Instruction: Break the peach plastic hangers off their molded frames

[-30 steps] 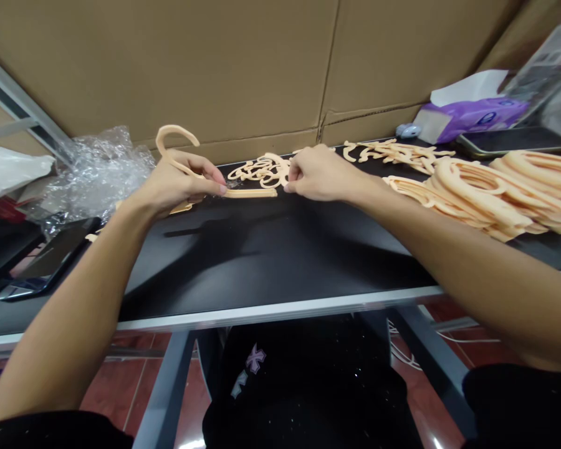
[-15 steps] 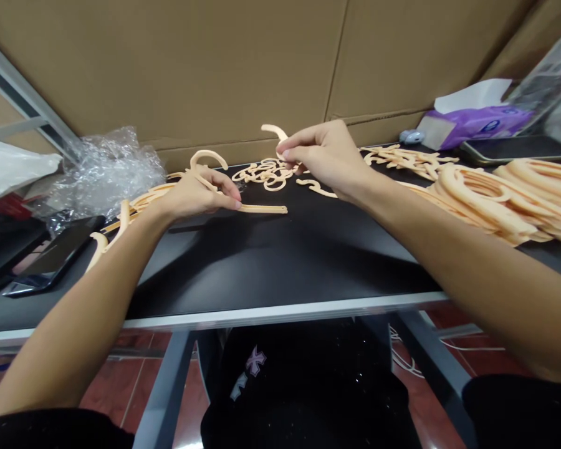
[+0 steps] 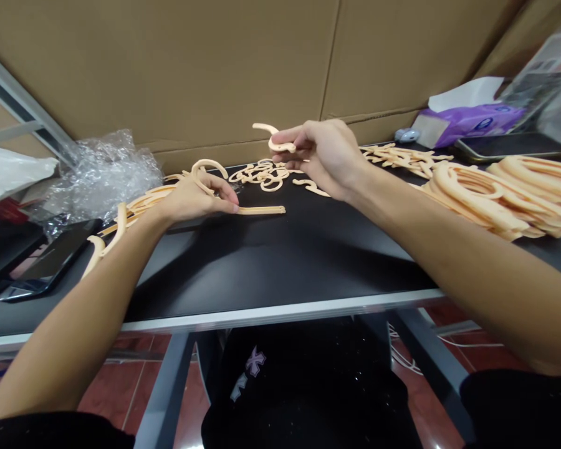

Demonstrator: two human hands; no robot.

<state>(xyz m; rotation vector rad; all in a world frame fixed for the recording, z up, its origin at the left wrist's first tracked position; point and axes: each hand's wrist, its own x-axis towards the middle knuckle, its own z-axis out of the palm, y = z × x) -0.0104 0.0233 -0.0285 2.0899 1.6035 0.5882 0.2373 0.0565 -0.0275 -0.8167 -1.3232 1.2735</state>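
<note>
My left hand [image 3: 199, 196] presses down on a peach plastic hanger [image 3: 257, 210] that lies on the black table [image 3: 280, 262]; its hook curves up above my fingers. My right hand [image 3: 325, 153] is raised above the table and pinches a small peach hook piece [image 3: 273, 138] between thumb and fingers. Just beyond it lies a heap of several loose hook pieces [image 3: 262, 174]. One more hook piece [image 3: 311, 185] rests under my right wrist.
Stacks of peach hangers [image 3: 505, 193] fill the right side of the table, with more hook pieces [image 3: 402, 156] behind. More hangers [image 3: 121, 215] lie at left. Crumpled clear plastic [image 3: 100, 171], a phone [image 3: 51, 259], a purple tissue pack [image 3: 472, 115] and a cardboard wall [image 3: 215, 68] surround the table.
My right hand has lifted from the hanger's end with a hook piece taken from the heap. My left hand has shifted the hanger slightly right and lower.
</note>
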